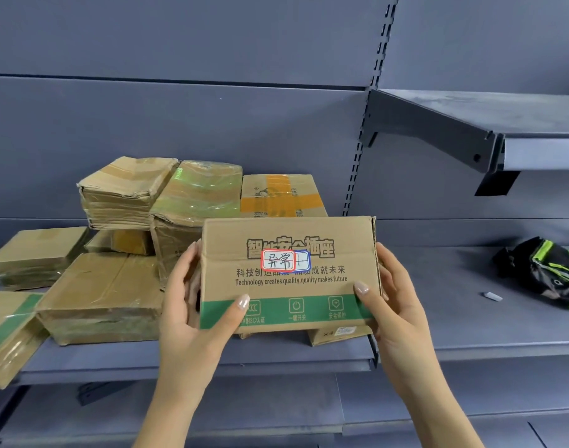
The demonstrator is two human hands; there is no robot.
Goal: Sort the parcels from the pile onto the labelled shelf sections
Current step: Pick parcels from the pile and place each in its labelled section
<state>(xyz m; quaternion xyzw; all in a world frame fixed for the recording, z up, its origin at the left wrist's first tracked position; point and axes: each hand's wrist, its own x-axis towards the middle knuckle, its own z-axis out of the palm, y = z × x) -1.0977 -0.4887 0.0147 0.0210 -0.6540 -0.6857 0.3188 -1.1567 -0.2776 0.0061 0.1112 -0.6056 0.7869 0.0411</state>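
Holding labelled box [288, 273] by both short ends, left hand [192, 302] and right hand [393, 302] gripping; stiff cardboard, seems light.

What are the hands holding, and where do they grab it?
Both hands hold one cardboard box with a green stripe. The left hand grips its left end, the right hand its right end, thumbs pressed on the printed front.

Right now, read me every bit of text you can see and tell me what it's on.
"智能安全插座", partly covered, held box
"Technology creates quality,quality makes future", held box
"异常", red-edged sticker
"一键开关", "安全保护", green band
"X4", box beneath
Unreadable: blue-edged sticker mark, orange-taped box print.
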